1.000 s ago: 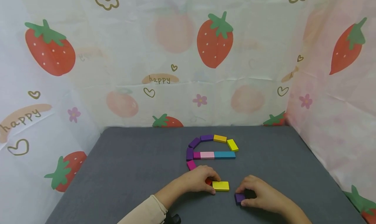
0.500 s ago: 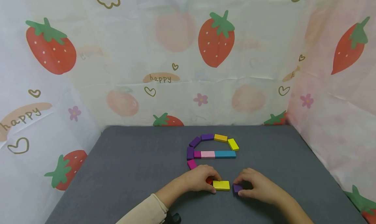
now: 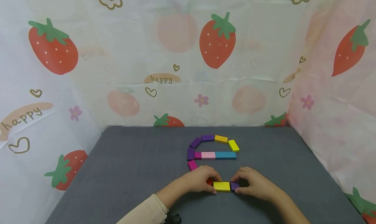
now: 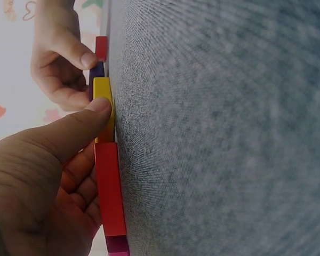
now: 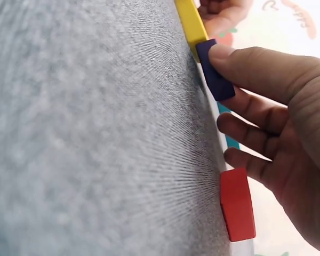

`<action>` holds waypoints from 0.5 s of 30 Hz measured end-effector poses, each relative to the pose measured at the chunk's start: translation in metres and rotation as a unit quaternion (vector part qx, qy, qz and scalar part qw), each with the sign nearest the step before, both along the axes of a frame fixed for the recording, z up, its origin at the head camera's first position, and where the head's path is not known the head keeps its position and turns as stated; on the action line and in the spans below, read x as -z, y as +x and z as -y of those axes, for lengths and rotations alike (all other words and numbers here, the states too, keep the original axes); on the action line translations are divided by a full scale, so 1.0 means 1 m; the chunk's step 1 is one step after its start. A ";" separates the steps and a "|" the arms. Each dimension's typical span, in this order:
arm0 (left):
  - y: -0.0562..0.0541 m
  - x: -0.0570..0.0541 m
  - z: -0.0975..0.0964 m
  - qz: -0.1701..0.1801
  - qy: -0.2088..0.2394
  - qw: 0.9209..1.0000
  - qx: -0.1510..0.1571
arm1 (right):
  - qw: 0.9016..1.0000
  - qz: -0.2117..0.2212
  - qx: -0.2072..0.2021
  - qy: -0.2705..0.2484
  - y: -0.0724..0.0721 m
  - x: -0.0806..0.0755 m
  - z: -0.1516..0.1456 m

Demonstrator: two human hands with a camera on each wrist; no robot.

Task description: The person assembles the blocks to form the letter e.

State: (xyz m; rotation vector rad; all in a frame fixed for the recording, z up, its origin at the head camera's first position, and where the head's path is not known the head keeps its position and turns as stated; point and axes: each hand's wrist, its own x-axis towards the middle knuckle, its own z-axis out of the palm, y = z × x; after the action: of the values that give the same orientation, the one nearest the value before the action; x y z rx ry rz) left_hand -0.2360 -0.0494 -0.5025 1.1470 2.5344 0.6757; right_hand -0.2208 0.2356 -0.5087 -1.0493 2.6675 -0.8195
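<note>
My left hand (image 3: 201,180) pinches the yellow block (image 3: 221,186) between thumb and fingers on the grey table. A red block (image 4: 111,189) lies in line with it, partly under that hand in the head view. With thumb and fingers, my right hand (image 3: 255,184) pinches a purple block (image 5: 215,72) at the yellow block's right end. In the right wrist view, these two blocks meet end to end or nearly so. Magenta shows at the red block's other end in the left wrist view.
Farther back, purple, orange and yellow blocks form an arc above a row of magenta, pink (image 3: 208,155) and blue (image 3: 226,155) blocks. A magenta block (image 3: 192,165) slants below the arc. Another red block (image 5: 238,205) lies beyond the purple one. Patterned cloth (image 3: 176,100) surrounds the table.
My right hand has brought the purple block left and away from me, up to the yellow block's right end. My left hand has stayed on the yellow block.
</note>
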 end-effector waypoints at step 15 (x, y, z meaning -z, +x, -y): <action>-0.001 0.002 0.000 0.001 0.003 1.000 -0.003 | 1.000 -0.005 0.009 0.009 0.000 0.001 0.003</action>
State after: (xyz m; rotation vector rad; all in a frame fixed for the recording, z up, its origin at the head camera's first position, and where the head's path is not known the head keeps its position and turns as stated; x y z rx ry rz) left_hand -0.2371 -0.0498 -0.5043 1.1399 2.5381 0.6857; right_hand -0.2206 0.2323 -0.5095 -1.0283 2.6923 -0.7934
